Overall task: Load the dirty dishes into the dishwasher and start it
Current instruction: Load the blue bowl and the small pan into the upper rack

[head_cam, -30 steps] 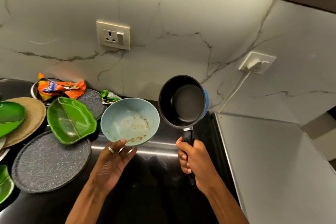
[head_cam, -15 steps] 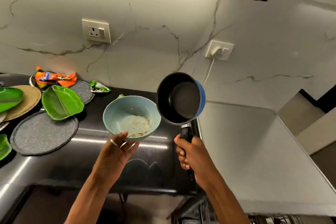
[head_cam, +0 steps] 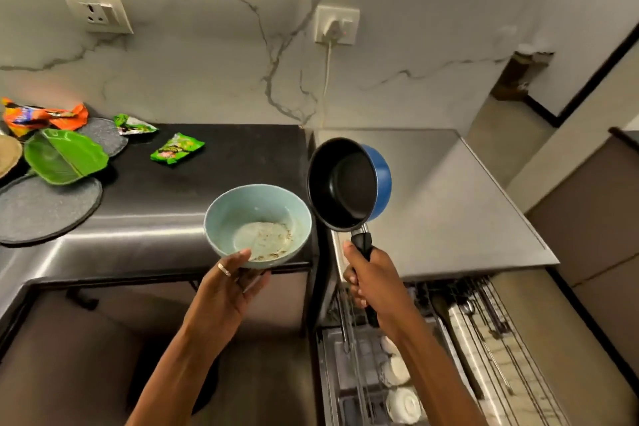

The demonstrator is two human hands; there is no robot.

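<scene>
A marbled grey wall (head_cam: 207,73) runs across the back, and below it a glossy black counter (head_cam: 224,183) fills the left and middle, meeting a matt steel-grey counter (head_cam: 449,218) on the right. Under the near edge of that grey top the dishwasher rack (head_cam: 484,339) is in view, its wire tines holding white cups (head_cam: 403,401) mouth-down at the bottom of the view. At the far left of the black counter lies a round speckled grey mat (head_cam: 41,207), with a green leaf-shaped plate (head_cam: 64,157) overlapping its far edge. The saucepan (head_cam: 345,183), blue outside and black inside, is held in the air over the seam between the two counters, tipped so its mouth faces the camera; the right hand (head_cam: 373,280) has its fingers wrapped tight round the black handle, above the rack. Just left of it, almost touching the pan's rim, the pale blue bowl (head_cam: 257,225) is carried above the black counter's front edge, with brown food residue on its bottom; the left hand (head_cam: 228,290) pinches it, thumb over the near rim and fingers beneath. Farther back on the black counter lie a green snack wrapper (head_cam: 177,150) and, by the wall, an orange wrapper (head_cam: 41,114). Two wall sockets show, one bare (head_cam: 96,10) and one with a white plug (head_cam: 335,24). A ring (head_cam: 223,269) sits on the left thumb
</scene>
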